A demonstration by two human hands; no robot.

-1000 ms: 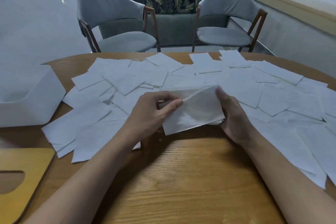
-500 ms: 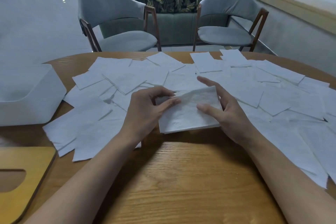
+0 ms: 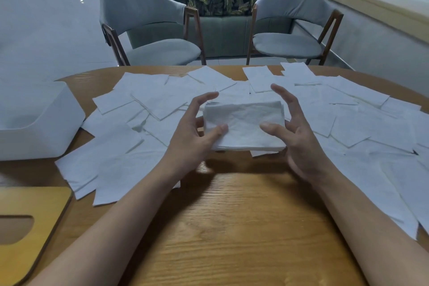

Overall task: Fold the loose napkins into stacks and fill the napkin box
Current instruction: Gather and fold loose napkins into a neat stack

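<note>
White folded napkin (image 3: 243,126), between left hand (image 3: 192,138) and right hand (image 3: 301,144), thumbs atop

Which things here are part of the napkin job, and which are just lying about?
Job: folded napkin, loose napkins, box, slotted lid, left hand, right hand.
Lying about: chair, second chair, sofa.

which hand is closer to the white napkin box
Left. The left hand grips the folded napkin on the side facing the napkin box; the right hand grips its opposite side, farther away.
</note>
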